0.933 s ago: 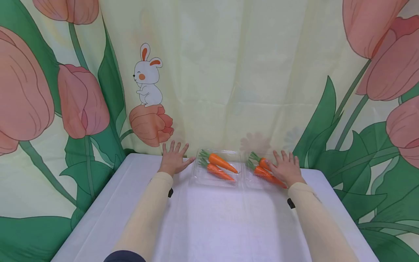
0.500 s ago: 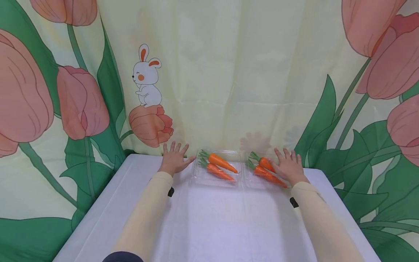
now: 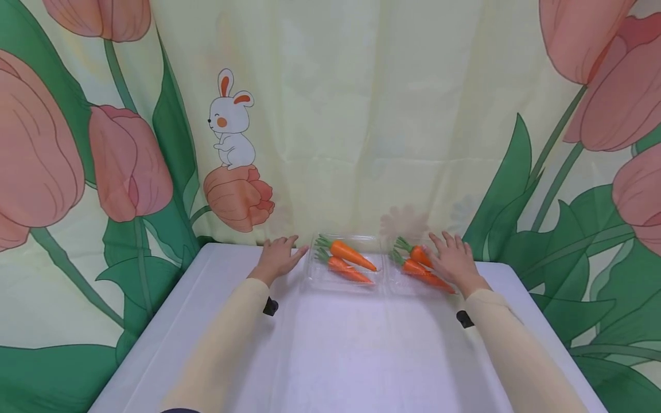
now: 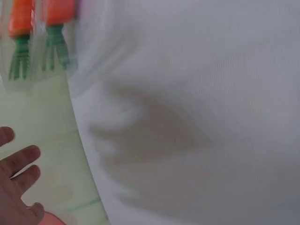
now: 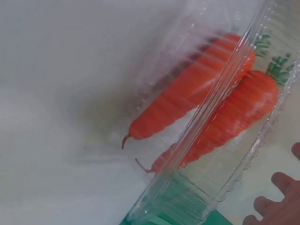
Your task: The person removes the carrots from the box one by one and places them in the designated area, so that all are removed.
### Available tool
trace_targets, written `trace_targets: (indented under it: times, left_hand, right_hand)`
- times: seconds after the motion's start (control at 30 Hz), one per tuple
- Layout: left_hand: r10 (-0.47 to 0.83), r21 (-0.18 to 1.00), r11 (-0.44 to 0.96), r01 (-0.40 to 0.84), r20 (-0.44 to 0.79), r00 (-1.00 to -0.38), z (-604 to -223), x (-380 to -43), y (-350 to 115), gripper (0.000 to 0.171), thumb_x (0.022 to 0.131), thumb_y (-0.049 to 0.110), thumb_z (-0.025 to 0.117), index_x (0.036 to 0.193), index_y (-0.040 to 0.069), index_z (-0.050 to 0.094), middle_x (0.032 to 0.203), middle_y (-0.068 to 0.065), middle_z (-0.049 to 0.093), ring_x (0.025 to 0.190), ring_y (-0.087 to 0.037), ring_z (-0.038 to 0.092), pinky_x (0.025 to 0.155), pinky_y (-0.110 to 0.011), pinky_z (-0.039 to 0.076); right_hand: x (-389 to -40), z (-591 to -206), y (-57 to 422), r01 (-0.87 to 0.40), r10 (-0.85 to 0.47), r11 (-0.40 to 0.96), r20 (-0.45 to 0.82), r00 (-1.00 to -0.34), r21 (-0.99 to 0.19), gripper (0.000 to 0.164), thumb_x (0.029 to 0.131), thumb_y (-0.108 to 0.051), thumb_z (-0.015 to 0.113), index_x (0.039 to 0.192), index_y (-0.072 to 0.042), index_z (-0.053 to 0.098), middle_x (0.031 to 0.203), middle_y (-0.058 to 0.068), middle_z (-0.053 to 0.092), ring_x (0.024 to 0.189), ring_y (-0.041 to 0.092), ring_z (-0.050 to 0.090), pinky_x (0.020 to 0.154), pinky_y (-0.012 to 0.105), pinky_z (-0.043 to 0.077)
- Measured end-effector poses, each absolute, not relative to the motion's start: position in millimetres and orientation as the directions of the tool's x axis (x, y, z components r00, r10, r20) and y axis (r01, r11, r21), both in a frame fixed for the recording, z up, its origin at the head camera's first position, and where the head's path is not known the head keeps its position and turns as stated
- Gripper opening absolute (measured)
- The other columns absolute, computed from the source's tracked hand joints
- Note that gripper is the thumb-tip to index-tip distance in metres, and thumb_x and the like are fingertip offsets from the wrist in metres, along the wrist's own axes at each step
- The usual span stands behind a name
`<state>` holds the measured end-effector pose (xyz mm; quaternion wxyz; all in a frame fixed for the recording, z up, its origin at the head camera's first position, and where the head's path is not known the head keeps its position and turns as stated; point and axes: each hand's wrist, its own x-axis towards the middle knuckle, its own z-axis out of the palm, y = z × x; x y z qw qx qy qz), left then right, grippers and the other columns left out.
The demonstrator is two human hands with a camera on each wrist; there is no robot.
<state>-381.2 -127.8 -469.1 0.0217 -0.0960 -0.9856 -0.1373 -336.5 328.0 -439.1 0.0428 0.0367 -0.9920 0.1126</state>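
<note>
Two clear plastic boxes stand side by side at the table's far edge. In the left box (image 3: 316, 285) lie two orange carrots (image 3: 354, 254) with green tops; the right box (image 3: 395, 289) has two more carrots (image 3: 424, 275). Just left of the left box is my left hand (image 3: 279, 258), fingers spread loosely and holding nothing. My right hand (image 3: 454, 261), fingers extended, overlaps the right side of the right box in the head view. From the right wrist, its fingertips (image 5: 282, 182) show beyond the box's ridged rim.
A white cloth covers the table (image 3: 335, 350). Right behind its far edge hangs a pale curtain (image 3: 330, 143) printed with tulips and a rabbit. Dark wrist cameras (image 3: 271, 306) sit under both sleeves.
My left hand's fingers have dipped and look less stretched than before. My right hand has shifted slightly to the right. Boxes and carrots keep their places.
</note>
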Motion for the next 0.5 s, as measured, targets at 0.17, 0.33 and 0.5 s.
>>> trace_targets:
  times: [0.17,0.33,0.5]
  left_hand:
    - [0.167,0.497,0.849,0.179,0.068,-0.984,-477.9,-372.5,-128.1,0.054,0.108,0.036,0.047,0.15,0.001,0.048,0.144,-0.021,0.058,0.135,-0.039,0.054,0.113,-0.055,0.042]
    - [0.139,0.746,0.656,0.118,0.035,-0.99,-483.7,-364.4,-131.0,0.048,0.107,0.023,0.05,0.148,-0.002,0.048,0.136,-0.024,0.062,0.126,-0.039,0.059,0.104,-0.052,0.048]
    - [0.138,0.892,0.449,0.049,-0.016,-0.99,-488.5,-353.1,-128.0,0.042,0.106,0.016,0.052,0.144,-0.001,0.051,0.128,-0.023,0.063,0.107,-0.034,0.067,0.088,-0.042,0.056]
  right_hand:
    - [-327.6,-443.9,331.0,-0.117,-0.076,0.955,0.157,-0.985,-0.271,0.074,0.109,-0.056,0.029,0.16,-0.003,0.032,0.161,0.034,0.023,0.149,0.057,0.016,0.12,0.073,0.009]
    - [-318.8,-450.2,338.0,-0.156,-0.086,0.943,0.237,-0.968,-0.295,0.068,0.111,-0.05,0.031,0.157,-0.001,0.037,0.158,0.035,0.03,0.145,0.055,0.026,0.118,0.072,0.017]
    - [-308.0,-452.2,337.2,-0.201,-0.095,0.921,0.308,-0.947,-0.333,0.059,0.111,-0.042,0.037,0.152,-0.001,0.044,0.154,0.033,0.037,0.141,0.056,0.032,0.115,0.073,0.021]
